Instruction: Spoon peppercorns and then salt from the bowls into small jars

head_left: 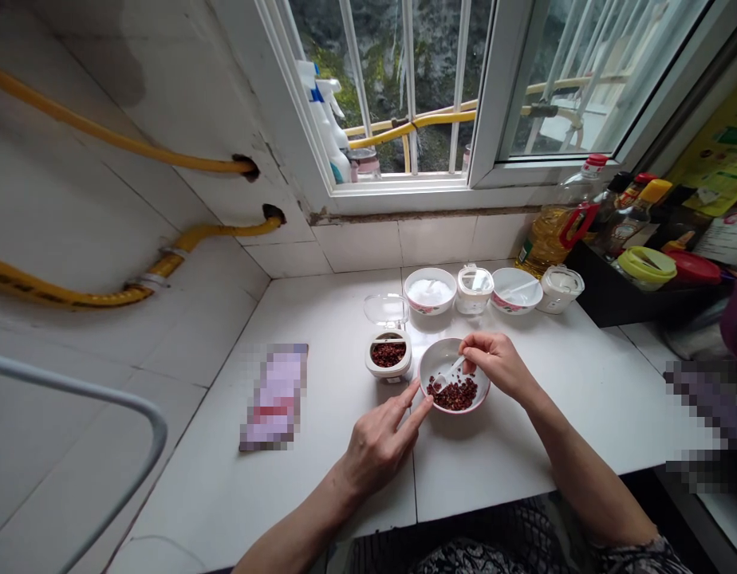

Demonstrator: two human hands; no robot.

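My right hand (494,363) pinches the handle of a small white spoon (452,371). The spoon's bowl dips into dark red-brown dried spice, which looks like peppercorns (457,394), inside a white bowl (429,355) with a pink rim. At the bowl's left rim, the outstretched fingers of my left hand (384,438) rest against it, apart from one another. Just left of the bowl stands a white seasoning jar (388,371), its clear lid (385,309) raised. The same dark spice fills this jar.
Behind are a bowl of white powder (430,292), a lidded jar (474,290), a bowl with a white spoon (516,292) and another jar (561,288). A blurred purple packet (276,396) lies left. An oil bottle (548,235) and a black condiment rack (608,291) stand right.
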